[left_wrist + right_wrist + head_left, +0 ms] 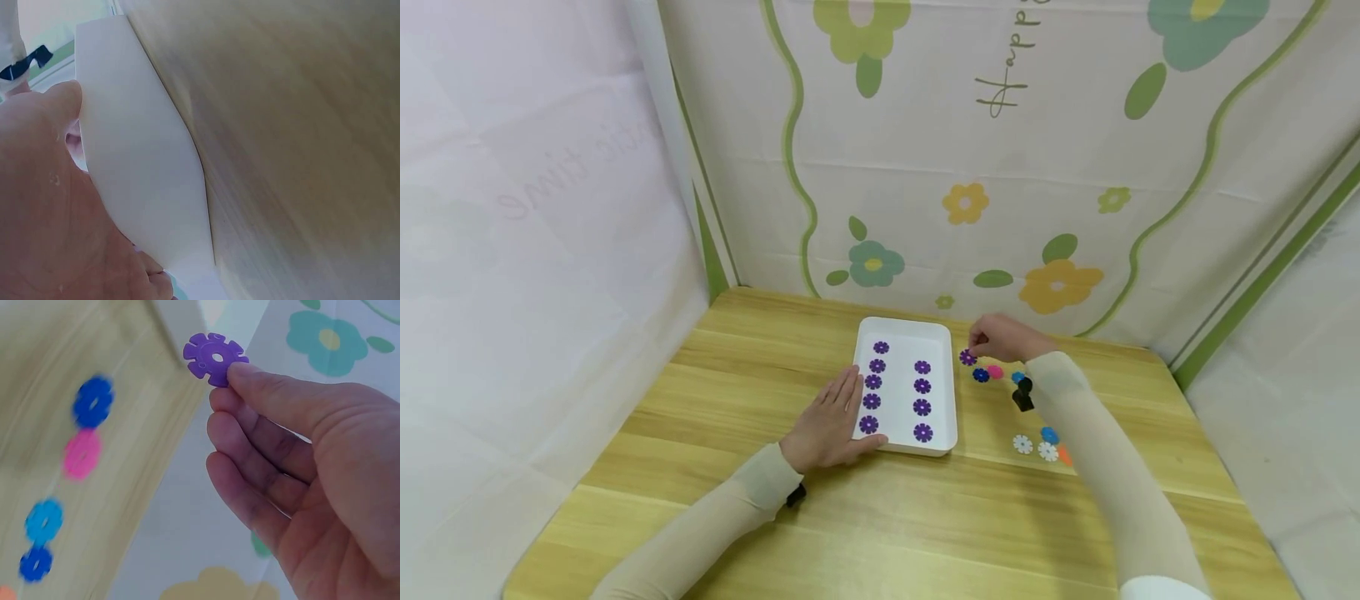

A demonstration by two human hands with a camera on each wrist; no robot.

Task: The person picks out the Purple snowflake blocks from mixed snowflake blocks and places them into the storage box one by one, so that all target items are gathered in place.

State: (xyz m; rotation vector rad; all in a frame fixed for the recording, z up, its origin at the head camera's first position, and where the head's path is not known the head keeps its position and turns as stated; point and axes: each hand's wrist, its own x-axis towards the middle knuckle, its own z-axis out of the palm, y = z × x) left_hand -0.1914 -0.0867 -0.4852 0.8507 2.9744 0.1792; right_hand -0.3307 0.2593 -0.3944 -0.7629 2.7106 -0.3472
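A white rectangular tray stands on the table, with two lengthwise rows of purple snowflake discs in it. The left row includes a disc near my left hand; the right row includes another disc. My left hand rests on the tray's near left corner, fingers extended along the side and thumb along the front rim. Just beyond the tray's right side, my right hand pinches one purple snowflake disc between thumb and index finger, raised above the table. Its other fingers are curled, as the right wrist view shows.
Below the right hand lie a dark blue disc, a pink disc and a light blue disc. Nearer lie white discs, a blue disc and a partly hidden orange disc. Flowered cloth encloses the table.
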